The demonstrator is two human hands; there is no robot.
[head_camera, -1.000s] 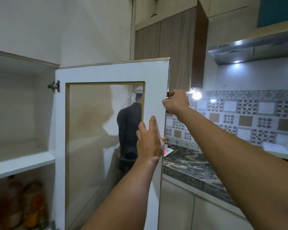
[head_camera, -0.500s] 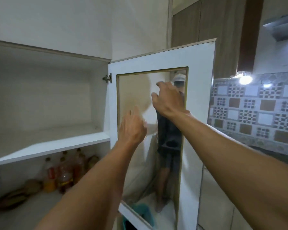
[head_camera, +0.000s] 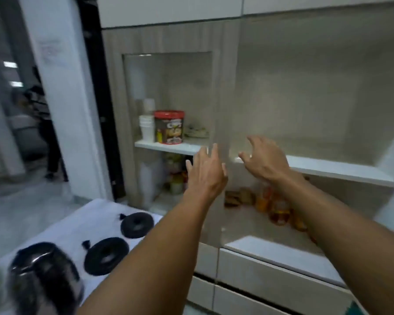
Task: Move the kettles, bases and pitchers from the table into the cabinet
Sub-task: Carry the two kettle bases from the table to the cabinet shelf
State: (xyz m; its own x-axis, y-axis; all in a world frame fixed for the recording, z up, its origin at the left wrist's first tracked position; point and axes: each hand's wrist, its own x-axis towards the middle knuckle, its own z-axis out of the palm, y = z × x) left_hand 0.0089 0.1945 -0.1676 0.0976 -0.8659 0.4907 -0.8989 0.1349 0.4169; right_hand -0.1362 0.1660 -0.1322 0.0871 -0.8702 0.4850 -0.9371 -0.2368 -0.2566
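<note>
A steel kettle [head_camera: 44,278] with a black top stands on the white table [head_camera: 62,230] at the lower left. Two black round bases [head_camera: 137,225] [head_camera: 106,255] lie on the table beside it. The cabinet stands in front of me with its right side uncovered, and its white shelf [head_camera: 337,170] is bare. My left hand [head_camera: 206,172] and my right hand [head_camera: 265,160] are both raised in front of the shelf edge, fingers spread, holding nothing. The picture is blurred by motion.
Behind the left glass door [head_camera: 168,98] sit stacked white cups [head_camera: 147,128], a red tub [head_camera: 169,127] and a plate. Bottles [head_camera: 278,210] and packets fill the lower shelf. White drawers [head_camera: 271,283] lie below. A person [head_camera: 44,123] stands in the doorway at left.
The view has swung left and down from the opened right door to the cabinet front and table. My right hand has let go of the door; both hands now hover free.
</note>
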